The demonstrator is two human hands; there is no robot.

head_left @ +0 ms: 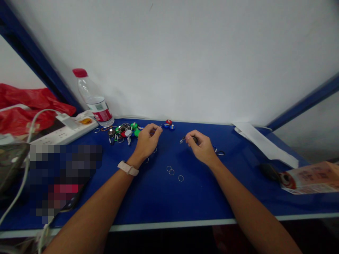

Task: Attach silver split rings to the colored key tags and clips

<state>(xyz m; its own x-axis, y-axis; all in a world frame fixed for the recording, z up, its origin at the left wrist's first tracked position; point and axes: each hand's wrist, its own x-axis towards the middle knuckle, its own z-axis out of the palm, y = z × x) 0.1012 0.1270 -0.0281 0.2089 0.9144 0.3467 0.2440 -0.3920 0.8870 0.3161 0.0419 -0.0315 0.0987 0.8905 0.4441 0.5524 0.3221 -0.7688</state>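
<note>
My left hand point(147, 140) hovers over the blue tabletop point(169, 197), its fingertips pinched together just right of a heap of coloured key fobs and metal clips point(123, 132). Whether those fingertips hold anything is hidden. My right hand point(199, 146) grips a small dark item with a metal end point(183, 140). Several small split key rings point(171, 170) lie loose below and between my hands. A dark clip point(219, 152) sits just right of my right hand. A red and blue fob pair point(168, 124) lies near the wall.
A water bottle point(93, 98) and a white power strip point(65, 132) stand at the back left, beside a red plastic bag point(26, 107). A pixelated patch point(63, 180) covers the left front. A white paper strip point(265, 144) and printed leaflet point(309, 178) lie right.
</note>
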